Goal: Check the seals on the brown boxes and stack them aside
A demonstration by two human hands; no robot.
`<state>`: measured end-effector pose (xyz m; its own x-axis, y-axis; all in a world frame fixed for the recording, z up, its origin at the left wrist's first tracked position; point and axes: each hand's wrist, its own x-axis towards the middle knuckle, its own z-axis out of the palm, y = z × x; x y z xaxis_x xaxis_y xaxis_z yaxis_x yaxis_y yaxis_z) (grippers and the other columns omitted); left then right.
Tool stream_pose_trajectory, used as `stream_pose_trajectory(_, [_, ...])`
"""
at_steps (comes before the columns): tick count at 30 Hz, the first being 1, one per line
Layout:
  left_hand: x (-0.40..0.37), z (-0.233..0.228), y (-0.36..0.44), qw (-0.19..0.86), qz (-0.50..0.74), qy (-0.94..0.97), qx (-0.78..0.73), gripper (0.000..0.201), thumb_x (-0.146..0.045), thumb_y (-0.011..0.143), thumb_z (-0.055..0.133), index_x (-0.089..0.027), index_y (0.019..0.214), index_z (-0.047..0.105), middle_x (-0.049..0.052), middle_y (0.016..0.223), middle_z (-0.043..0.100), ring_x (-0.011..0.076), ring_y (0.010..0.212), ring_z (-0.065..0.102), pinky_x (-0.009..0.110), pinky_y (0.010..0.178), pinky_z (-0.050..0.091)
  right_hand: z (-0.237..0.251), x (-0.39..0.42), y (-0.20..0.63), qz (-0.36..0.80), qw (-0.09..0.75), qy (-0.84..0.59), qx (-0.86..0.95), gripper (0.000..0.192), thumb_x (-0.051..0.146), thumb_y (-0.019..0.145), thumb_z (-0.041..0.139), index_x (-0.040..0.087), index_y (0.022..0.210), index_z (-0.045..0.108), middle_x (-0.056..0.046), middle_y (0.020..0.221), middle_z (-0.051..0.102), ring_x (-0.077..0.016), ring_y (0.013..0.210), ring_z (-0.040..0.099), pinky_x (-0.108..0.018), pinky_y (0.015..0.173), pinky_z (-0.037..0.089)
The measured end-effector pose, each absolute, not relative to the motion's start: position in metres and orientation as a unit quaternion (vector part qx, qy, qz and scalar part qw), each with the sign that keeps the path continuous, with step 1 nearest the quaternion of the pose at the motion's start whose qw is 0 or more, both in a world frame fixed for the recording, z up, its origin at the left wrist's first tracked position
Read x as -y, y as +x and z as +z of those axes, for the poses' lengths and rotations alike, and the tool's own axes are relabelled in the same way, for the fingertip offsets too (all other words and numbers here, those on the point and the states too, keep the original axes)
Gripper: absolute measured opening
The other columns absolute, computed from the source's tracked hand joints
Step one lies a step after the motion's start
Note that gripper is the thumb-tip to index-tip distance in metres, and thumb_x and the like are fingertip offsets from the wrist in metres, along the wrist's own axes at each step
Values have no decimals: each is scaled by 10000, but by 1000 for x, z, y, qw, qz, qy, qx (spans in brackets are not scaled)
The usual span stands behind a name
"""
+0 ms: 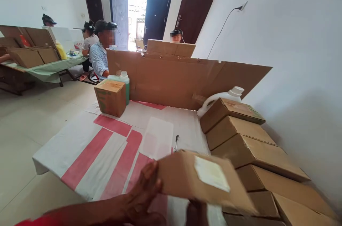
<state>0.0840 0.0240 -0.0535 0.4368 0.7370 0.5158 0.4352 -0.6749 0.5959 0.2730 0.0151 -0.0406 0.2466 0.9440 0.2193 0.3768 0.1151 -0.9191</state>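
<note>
A brown cardboard box (176, 176) with a pale label (212, 173) on its top is held tilted above the near part of the table. My left hand (145, 192) grips its left end, fingers bent against the cardboard. Under the box's near edge, my right hand (197, 212) holds it from below; most of that hand is hidden and blurred. Just beyond the box, a pen (176, 143) lies on the cloth. Left of the pen is a stack or sheet of whitish paper (157, 137).
Several cardboard boxes (275, 151) line the table's right side, with a white jug (235, 93) behind them. Another box (110, 97) and a green-filled bottle (126, 87) stand at the back left. A cardboard panel (165, 80) closes the far edge. Other people sit beyond.
</note>
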Motion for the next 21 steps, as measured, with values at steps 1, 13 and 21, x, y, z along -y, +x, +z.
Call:
stream_pose_trajectory(1, [-25,-56,67,176,411,805,-391,1012,-611,935,539,-391,1592,-198,25,1706,-247,468,1541,-125,729,1198,187,-40,-30,257,301,511,-591,547,523,647,981,375,280,1289,587,-120,1108,722,-365,1099,675,-483,838,586])
stream_pose_trajectory(13, [-42,-97,6,232,452,644,-572,792,-410,1022,458,-339,1642,-29,79,1733,104,344,1586,138,570,1259,255,-81,-87,189,450,454,-496,588,438,537,1012,408,234,1299,543,-116,1220,667,-284,1171,621,-369,897,525])
stream_pose_trajectory(21, [-68,-42,0,317,435,576,-615,734,-562,1004,440,-268,1635,207,97,1625,415,308,1484,402,489,1209,351,-55,-112,197,476,392,-549,564,565,730,933,425,213,743,553,-6,701,591,-200,692,527,-298,631,416])
